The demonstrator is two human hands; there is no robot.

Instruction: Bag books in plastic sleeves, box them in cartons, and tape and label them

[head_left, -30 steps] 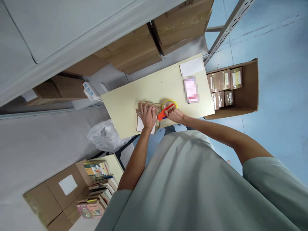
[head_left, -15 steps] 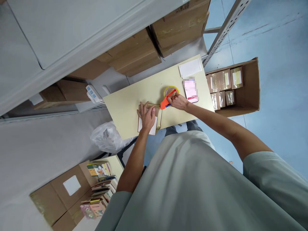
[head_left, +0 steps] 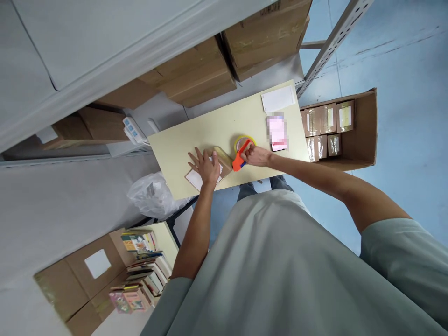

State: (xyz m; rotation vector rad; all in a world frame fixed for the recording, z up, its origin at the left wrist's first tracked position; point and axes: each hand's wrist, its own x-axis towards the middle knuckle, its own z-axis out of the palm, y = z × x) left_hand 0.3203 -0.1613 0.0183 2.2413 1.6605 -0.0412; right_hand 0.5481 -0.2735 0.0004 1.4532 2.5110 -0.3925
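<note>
My right hand (head_left: 256,155) is closed around an orange tape dispenser (head_left: 239,160) that carries a roll of yellowish tape (head_left: 244,138). The dispenser's front end is at the right corner of a small cardboard box (head_left: 226,170). A white label covers part of the box's top. My left hand (head_left: 206,169) lies on the box with its fingers spread, hiding part of the label. The box sits turned at an angle on the cream table (head_left: 182,135), near the edge closest to me.
A phone (head_left: 276,133) and a white sheet (head_left: 278,99) lie at the table's right end. Beyond stands an open carton (head_left: 364,126) of small taped boxes. Shelves with large cartons (head_left: 196,70) run behind. A plastic bag (head_left: 152,196) and books (head_left: 150,275) are at left.
The small box has turned on the table and shifted left under my left hand, whose fingers have spread wider. My right hand has moved slightly left and toward me with the dispenser.
</note>
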